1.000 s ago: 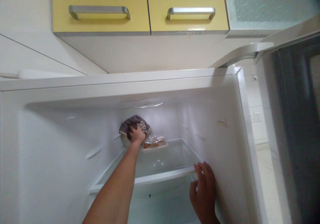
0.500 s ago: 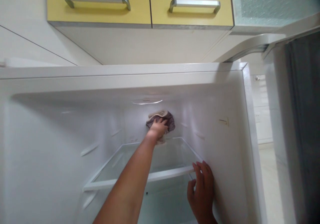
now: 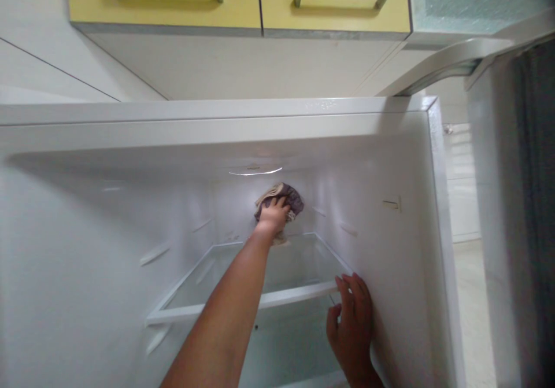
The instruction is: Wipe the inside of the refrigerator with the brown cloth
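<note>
Deep inside the open refrigerator, my left hand [image 3: 274, 214] is on a folded cloth [image 3: 295, 201], brown-purple with a beige side. Its fingers are spread over the cloth, which lies against the back wall [image 3: 229, 206]; a loose end hangs down towards the shelf. The left forearm passes above the glass shelf [image 3: 299, 266] with its white front edge. At that shelf's front right corner is my right hand [image 3: 352, 324], its bent fingertips hooked on the edge and its thumb lower down. The left palm and the far side of the right fingers are hidden.
The refrigerator door [image 3: 498, 214] stands open on the right, its handle [image 3: 451, 58] at the top. Yellow cabinets [image 3: 173, 12] with metal handles hang above. Side walls carry shelf ribs [image 3: 155, 255], and another glass level [image 3: 295, 347] lies below.
My left hand and the cloth have shifted slightly up, and the cloth looks a little more bunched. The whole view has moved slightly. My right hand remains at the shelf corner.
</note>
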Demonstrator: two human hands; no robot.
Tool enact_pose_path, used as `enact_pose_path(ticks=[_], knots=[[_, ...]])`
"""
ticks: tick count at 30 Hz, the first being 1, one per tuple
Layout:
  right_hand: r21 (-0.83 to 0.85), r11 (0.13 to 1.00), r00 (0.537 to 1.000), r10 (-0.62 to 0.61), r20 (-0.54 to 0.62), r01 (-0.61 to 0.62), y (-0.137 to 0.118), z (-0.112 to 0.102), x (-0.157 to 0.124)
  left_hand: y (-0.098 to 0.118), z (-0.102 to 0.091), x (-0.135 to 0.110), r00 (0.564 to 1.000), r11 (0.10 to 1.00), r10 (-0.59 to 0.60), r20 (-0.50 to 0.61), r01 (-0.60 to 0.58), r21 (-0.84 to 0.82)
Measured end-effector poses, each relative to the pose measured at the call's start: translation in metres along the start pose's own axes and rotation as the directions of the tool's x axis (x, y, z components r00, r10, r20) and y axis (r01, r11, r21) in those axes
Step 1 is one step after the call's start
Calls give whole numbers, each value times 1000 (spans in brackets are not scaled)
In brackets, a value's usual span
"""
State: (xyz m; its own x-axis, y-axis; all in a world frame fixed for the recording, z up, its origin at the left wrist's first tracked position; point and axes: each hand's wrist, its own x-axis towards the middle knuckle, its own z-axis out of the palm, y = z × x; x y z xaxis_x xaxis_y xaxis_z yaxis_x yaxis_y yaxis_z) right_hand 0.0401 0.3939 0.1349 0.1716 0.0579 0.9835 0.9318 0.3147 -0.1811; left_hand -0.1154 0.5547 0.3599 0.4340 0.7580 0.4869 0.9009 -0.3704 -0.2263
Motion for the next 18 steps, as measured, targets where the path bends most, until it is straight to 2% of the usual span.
enact_pose_path(ticks=[2,4,6,8,10,12,13,15,18], knots=[[2,1000,1000,-1,0,1,0,0,0,-21,-3,-13,986,989,-145,-79,142,-42],[1,1000,1000,-2,-1,2,0,0,-1,-41,0,-26,937,943,-327,-122,316,-101],[-1,1000,1000,-2,-5,2,0,0,-1,-58,6,-34,837,841,-535,-112,514,-171],[-1,1000,1000,-2,-4,2,0,1,-1,-72,14,-37,705,695,-707,-49,681,-229],[4,1000,1000,3,-6,-3,0,0,-1,-82,22,-34,587,561,-809,27,785,-261],[7,1000,1000,5,-9,-5,-1,0,-1,-86,28,-29,523,483,-848,85,828,-284],[8,1000,1000,7,-11,-6,-1,0,-1,-86,30,-27,511,464,-853,106,836,-294],[11,1000,1000,11,-12,-11,-2,0,-1,-86,33,-26,525,466,-840,136,827,-316],[14,1000,1000,15,-1,-15,-2,-1,-1,-84,36,-31,617,548,-780,105,755,-360]])
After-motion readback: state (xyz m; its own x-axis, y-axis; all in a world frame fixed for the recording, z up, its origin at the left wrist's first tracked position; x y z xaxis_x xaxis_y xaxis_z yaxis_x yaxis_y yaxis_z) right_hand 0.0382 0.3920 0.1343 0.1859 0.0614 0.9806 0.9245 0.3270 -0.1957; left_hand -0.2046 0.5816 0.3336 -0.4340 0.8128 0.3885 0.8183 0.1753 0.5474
